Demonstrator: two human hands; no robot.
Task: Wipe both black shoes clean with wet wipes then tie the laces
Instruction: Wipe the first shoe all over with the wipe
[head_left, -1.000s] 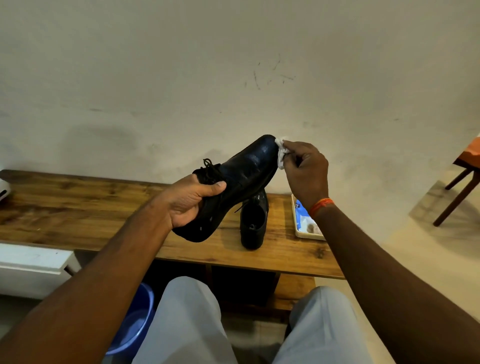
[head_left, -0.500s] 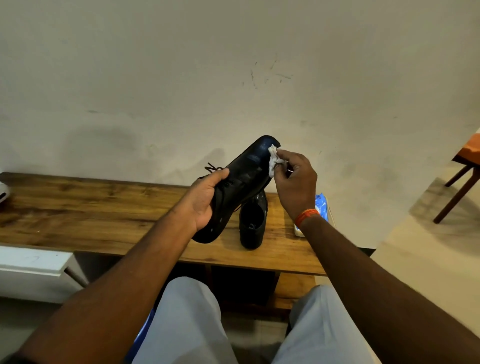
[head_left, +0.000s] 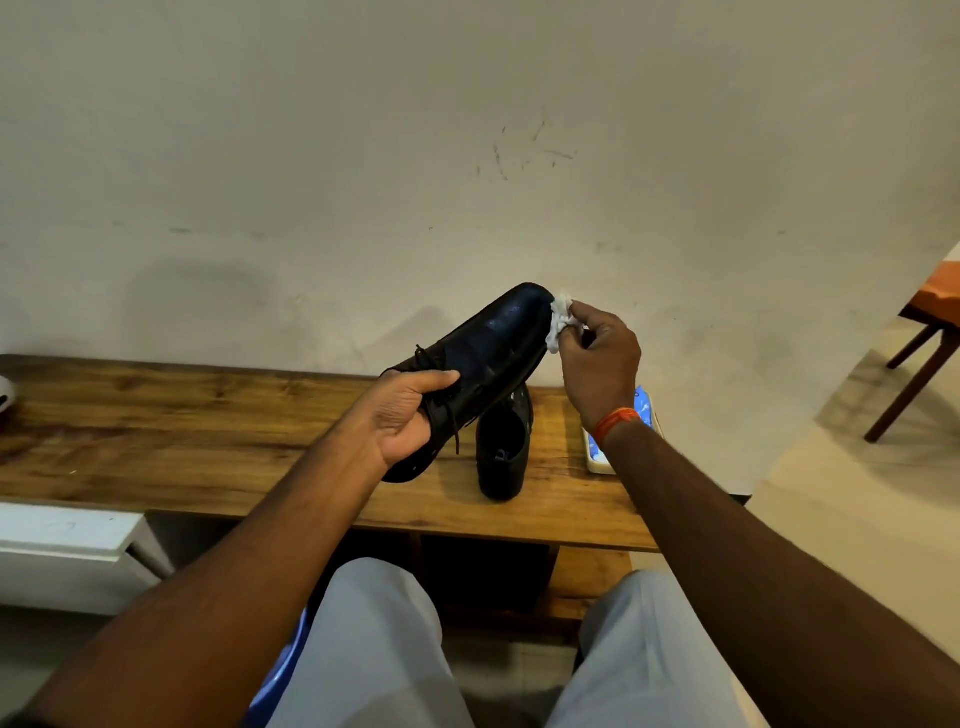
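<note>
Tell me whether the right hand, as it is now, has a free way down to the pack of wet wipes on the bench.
Probably yes. The right hand hangs just above the wipes pack with nothing between them, but it pinches a used wipe that it would first have to drop.

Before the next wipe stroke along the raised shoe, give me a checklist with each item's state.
1. Raised shoe held firmly: ok, the left hand grips it near the laces, toe pointing up.
2. Wet wipe in hand: ok, the right hand pinches it in its fingers.
3. Wipe on the leather: ok, it touches the toe.
4. Second shoe out of the way: ok, it stands on the wooden bench below the raised one.
5. Spare wipes nearby: ok, the blue pack lies on the bench, partly hidden by the right wrist.
6. Wipe clean enough: cannot tell.
</note>
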